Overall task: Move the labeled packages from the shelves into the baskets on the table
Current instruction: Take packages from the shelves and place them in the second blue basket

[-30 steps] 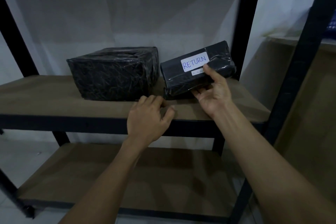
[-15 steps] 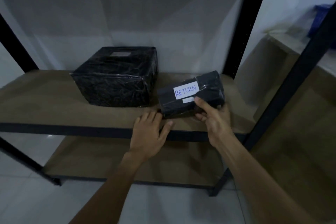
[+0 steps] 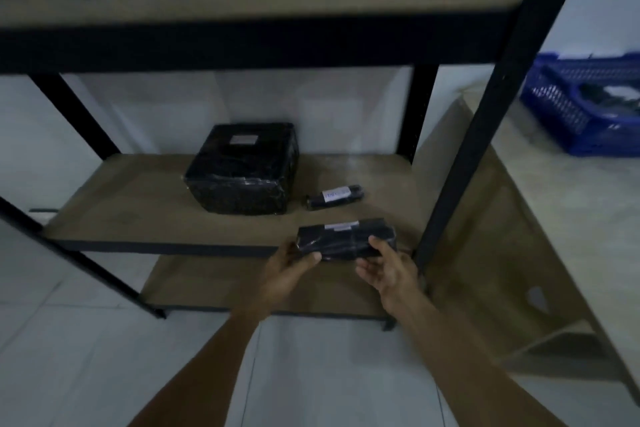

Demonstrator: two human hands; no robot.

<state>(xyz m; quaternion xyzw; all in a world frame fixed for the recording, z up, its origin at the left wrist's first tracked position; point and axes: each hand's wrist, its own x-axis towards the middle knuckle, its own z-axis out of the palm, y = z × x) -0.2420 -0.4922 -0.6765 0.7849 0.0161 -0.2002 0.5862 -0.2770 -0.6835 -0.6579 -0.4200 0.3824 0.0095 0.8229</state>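
At the front edge of the middle shelf point(image 3: 138, 204), near its right front corner, a small black-wrapped package point(image 3: 346, 241) is held between both hands. The left hand point(image 3: 289, 270) has its grip closed round the left end, thumb on top, and the right hand point(image 3: 388, 269) grips the right end likewise. It looks light and fairly stiff, though the glossy film is probably slippery, so taking the short ends with fingers underneath should suit the carry to the blue basket point(image 3: 561, 114) on the table point(image 3: 554, 201).
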